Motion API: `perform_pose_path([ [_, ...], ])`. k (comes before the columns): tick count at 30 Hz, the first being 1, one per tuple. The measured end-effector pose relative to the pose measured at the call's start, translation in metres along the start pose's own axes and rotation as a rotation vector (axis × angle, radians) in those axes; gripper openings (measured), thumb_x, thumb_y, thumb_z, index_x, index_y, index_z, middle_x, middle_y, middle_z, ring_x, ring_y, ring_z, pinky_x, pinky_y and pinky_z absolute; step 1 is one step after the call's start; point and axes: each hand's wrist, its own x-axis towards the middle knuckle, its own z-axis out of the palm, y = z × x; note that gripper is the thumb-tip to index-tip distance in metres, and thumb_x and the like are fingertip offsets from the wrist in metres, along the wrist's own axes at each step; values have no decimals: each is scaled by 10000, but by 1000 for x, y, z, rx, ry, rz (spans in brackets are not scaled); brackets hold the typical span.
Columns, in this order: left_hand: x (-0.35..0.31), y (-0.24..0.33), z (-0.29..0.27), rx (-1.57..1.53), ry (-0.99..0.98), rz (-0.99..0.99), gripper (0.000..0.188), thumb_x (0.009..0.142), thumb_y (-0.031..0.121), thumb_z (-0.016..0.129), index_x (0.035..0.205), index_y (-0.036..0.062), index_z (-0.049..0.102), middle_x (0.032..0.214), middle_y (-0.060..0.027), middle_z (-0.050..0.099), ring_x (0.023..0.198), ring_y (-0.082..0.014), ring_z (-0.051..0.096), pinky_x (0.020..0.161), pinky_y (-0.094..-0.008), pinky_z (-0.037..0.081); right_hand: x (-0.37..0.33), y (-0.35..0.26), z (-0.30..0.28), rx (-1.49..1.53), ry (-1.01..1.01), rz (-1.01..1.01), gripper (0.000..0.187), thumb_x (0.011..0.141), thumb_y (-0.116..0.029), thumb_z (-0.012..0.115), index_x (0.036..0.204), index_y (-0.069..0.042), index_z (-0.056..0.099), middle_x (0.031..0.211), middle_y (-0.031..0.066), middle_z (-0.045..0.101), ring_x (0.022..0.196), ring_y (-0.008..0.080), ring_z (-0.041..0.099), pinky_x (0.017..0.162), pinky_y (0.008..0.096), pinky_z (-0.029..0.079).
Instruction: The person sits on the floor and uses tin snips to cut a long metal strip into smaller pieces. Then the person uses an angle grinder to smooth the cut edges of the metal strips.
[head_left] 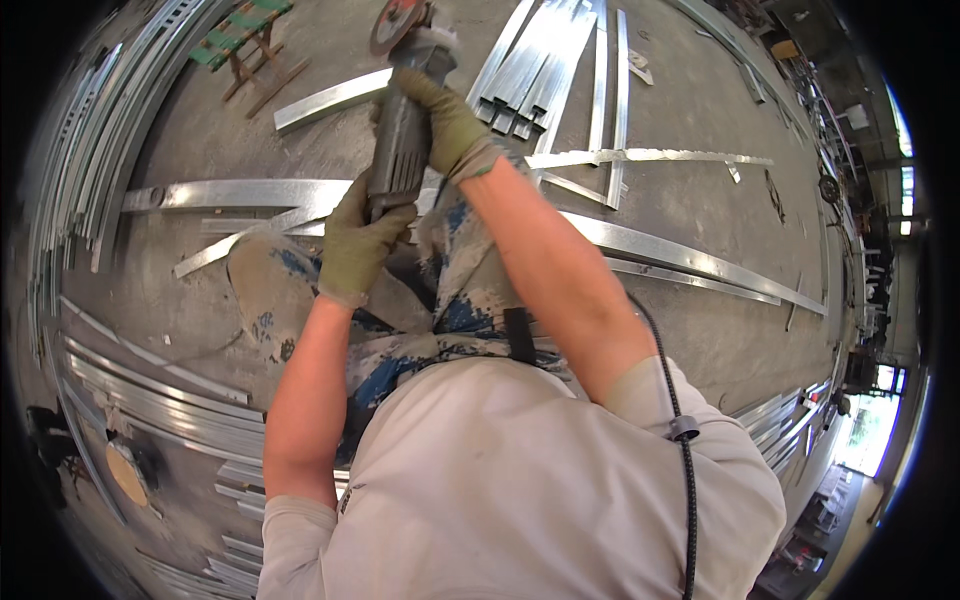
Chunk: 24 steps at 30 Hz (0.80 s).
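Both my hands, in olive work gloves, hold a dark angle grinder (402, 145) out in front of me. My left hand (362, 235) is wrapped round its rear end. Farther forward, my right hand (447, 125) grips the body near the head. A reddish disc (397, 22) sits at the grinder's far end, partly cut off by the picture's top edge. Below the tool, a long shiny metal profile (250, 193) lies across the floor in front of my knees, partly hidden by my hands and legs. A shorter metal bar (330, 102) lies just left of the grinder.
Several steel channels (540, 65) lie side by side ahead. Long profiles (110, 130) are stacked along the left, with more metal lengths (150, 400) at lower left. A green-topped stool (240, 35) stands at far left. Another long bar (700, 260) stretches out on the right.
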Motion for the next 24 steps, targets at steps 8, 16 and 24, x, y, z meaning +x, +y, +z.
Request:
perform_pose_path([
  [8, 1, 61, 1, 83, -107, 130, 580, 891, 315, 820, 1368, 33, 650, 985, -51, 727, 779, -121, 700, 620, -275, 557, 12, -60, 30, 33, -123, 49, 461, 928, -392, 824, 1188, -47, 664, 1021, 115, 744, 920, 261, 748, 814, 434, 639],
  [16, 36, 74, 14, 23, -94, 63, 616, 938, 389, 792, 1365, -23, 628, 1028, -72, 765, 771, -92, 695, 593, -242, 556, 29, -82, 30, -65, -86, -61, 481, 899, -387, 851, 1165, -29, 671, 1006, 109, 743, 910, 247, 736, 824, 415, 626],
  [24, 109, 28, 30, -197, -149, -180, 575, 956, 328, 814, 1373, -14, 613, 998, -95, 767, 747, -116, 717, 553, -225, 543, 72, -67, -47, -76, 111, 104, 484, 900, -433, 840, 1080, -7, 695, 960, 106, 747, 834, 236, 738, 764, 388, 625],
])
